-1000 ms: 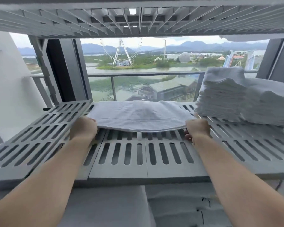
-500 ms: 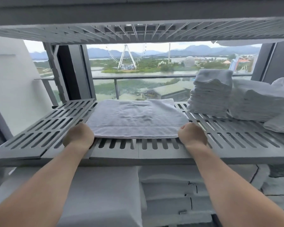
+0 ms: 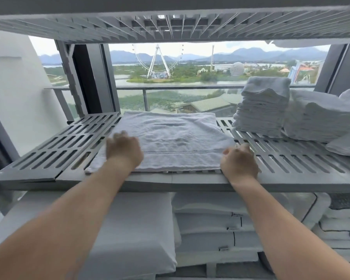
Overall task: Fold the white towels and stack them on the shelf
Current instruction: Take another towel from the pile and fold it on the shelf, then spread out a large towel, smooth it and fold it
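The folded white towel [image 3: 176, 142] lies flat on the slatted shelf [image 3: 291, 164], its long axis running left to right along the front edge. The left hand [image 3: 124, 151] rests on its near-left part, fingers slightly spread. The right hand [image 3: 238, 164] curls its fingers at the near-right corner; I cannot tell whether they pinch cloth.

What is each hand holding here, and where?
The left hand rests on the towel, front-left, gripping nothing; right hand at its front-right corner, grip unclear.

Bare forearms [image 3: 79, 215], bare left grip [image 3: 124, 151], right grip [image 3: 238, 161]
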The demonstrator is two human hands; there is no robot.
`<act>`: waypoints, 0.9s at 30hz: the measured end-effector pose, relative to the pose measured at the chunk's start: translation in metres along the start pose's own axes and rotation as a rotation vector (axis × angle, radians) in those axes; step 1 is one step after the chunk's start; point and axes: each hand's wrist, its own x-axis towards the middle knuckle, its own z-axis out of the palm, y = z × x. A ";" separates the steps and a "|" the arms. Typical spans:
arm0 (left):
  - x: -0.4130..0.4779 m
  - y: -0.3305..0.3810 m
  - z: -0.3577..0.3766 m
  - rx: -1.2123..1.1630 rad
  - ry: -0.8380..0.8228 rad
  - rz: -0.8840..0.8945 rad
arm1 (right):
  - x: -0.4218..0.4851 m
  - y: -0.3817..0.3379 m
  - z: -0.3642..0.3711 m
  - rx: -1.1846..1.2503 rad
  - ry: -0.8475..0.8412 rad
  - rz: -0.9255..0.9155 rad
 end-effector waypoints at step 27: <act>-0.009 0.060 -0.009 -0.856 -0.414 0.563 | 0.023 -0.043 -0.003 0.092 -0.120 -0.473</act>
